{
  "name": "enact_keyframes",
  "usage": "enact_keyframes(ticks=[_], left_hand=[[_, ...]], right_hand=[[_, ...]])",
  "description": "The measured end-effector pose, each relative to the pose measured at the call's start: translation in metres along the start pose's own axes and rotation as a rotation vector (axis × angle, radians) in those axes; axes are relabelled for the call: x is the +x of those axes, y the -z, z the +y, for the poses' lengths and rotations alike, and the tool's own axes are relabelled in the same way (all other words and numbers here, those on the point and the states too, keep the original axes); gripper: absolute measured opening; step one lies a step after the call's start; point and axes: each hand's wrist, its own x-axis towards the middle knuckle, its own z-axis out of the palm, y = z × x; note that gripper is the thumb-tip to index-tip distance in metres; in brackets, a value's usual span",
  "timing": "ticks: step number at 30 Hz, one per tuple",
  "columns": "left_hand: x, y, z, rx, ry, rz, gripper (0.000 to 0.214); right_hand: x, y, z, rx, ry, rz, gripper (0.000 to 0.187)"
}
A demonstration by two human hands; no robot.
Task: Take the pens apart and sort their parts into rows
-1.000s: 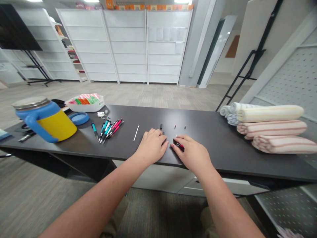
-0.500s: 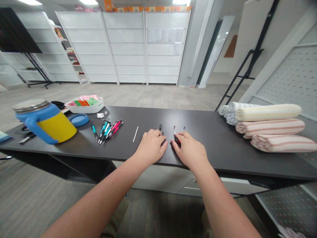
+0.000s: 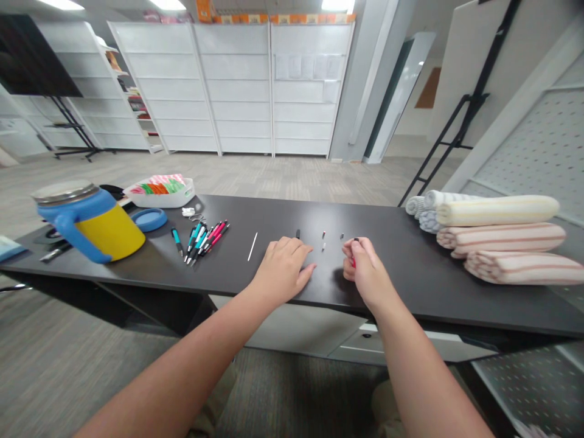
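My left hand [image 3: 283, 267] lies palm down on the dark tabletop, fingers stretched out and thumb apart; what may be under the palm is hidden. A small black pen part [image 3: 298, 233] lies just beyond its fingers, and a thin white refill [image 3: 252, 246] lies to its left. My right hand [image 3: 362, 264] is closed around a red pen barrel [image 3: 353, 263] with a dark end poking out above the thumb. Between the hands lie a tiny red-tipped piece [image 3: 323, 233] and a small whitish piece [image 3: 323, 246]. A small dark piece [image 3: 342, 236] sits just beyond my right hand.
To the left are a pile of teal and pink pens [image 3: 203, 242], a blue-and-yellow mug [image 3: 91, 225], a blue lid [image 3: 149, 219] and a white basket [image 3: 159, 198] with colourful packets. Rolled towels [image 3: 502, 237] are stacked at the right. The desk's front edge [image 3: 319, 305] runs close to me.
My right hand has lifted and moved right, away from the left hand, with the red pen barrel in it. The whitish piece beside it now shows fully. My left hand has barely moved.
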Motion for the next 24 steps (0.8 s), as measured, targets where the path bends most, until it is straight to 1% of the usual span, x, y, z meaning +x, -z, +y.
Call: enact_keyframes(ticks=[2,4,5,7,9,11,14,17,20,24], left_hand=[[-0.002,0.002,0.001,-0.006,-0.044,0.015,0.037],[-0.004,0.003,0.002,-0.007,-0.080,0.020,0.046],[-0.005,0.004,0.002,-0.007,-0.092,0.022,0.052],[-0.007,0.003,0.002,-0.009,-0.106,0.030,0.065],[-0.008,0.003,0.001,-0.011,-0.115,0.042,0.078],[-0.009,0.003,0.000,-0.012,-0.131,0.041,0.085],[-0.009,0.003,0.001,-0.004,-0.155,0.021,0.089],[-0.009,0.004,0.002,0.006,-0.157,0.007,0.086],[-0.009,0.004,0.002,0.004,-0.153,-0.007,0.081],[-0.008,0.004,0.001,-0.009,-0.149,-0.018,0.089]], right_hand=[[0.000,-0.007,0.000,0.256,-0.078,-0.052,0.037],[0.000,-0.015,-0.001,0.380,-0.118,-0.096,0.040],[-0.001,-0.018,-0.001,0.386,-0.119,-0.111,0.043],[-0.001,-0.021,-0.001,0.330,-0.113,-0.115,0.047],[-0.002,-0.022,-0.001,0.264,-0.103,-0.101,0.047],[-0.003,-0.021,-0.004,0.240,-0.104,-0.108,0.044],[-0.005,-0.019,-0.010,0.240,-0.102,-0.184,0.040],[-0.006,-0.019,-0.014,0.235,-0.086,-0.246,0.040],[-0.006,-0.019,-0.014,0.241,-0.087,-0.264,0.040],[-0.006,-0.019,-0.013,0.239,-0.101,-0.266,0.039]])
